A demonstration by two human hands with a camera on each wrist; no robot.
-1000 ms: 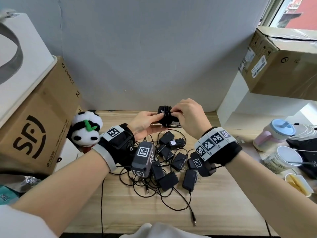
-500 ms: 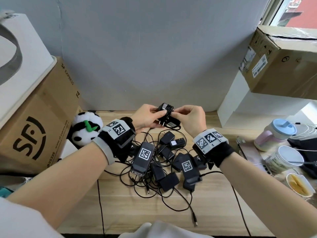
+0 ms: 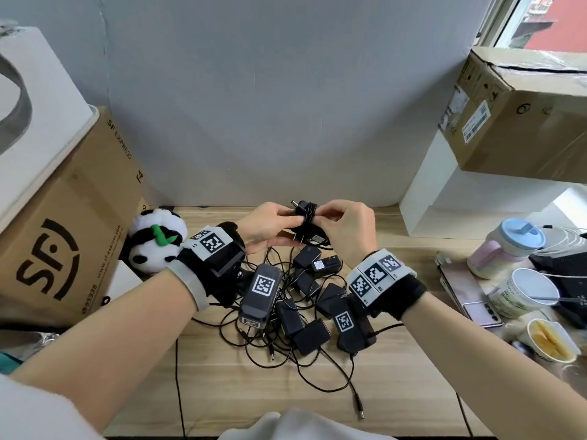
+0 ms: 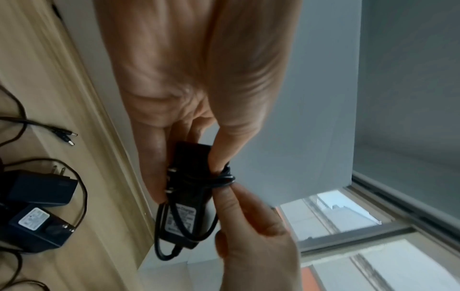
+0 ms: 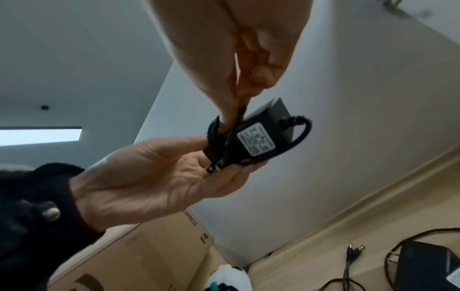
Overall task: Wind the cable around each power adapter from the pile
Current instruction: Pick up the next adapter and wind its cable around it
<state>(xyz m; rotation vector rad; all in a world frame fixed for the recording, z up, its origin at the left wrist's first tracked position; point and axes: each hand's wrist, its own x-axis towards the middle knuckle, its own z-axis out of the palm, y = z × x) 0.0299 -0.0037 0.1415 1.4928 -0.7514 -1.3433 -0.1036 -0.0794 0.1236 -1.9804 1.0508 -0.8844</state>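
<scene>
Since a second ago, both hands have turned the power adapter (image 3: 309, 231), held above the pile's (image 3: 305, 300) far edge. Left hand (image 3: 265, 225) grips its body, steadying it; right hand (image 3: 344, 225) pinches the wound cable (image 4: 224, 177), seemingly tucking the end.

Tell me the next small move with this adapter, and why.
Probably tuck the cable's end under the wraps. The adapter sits in the left hand, the cable already looped round it, and the right hand pinches the loops; the barrel plug sticks out loose.
</scene>
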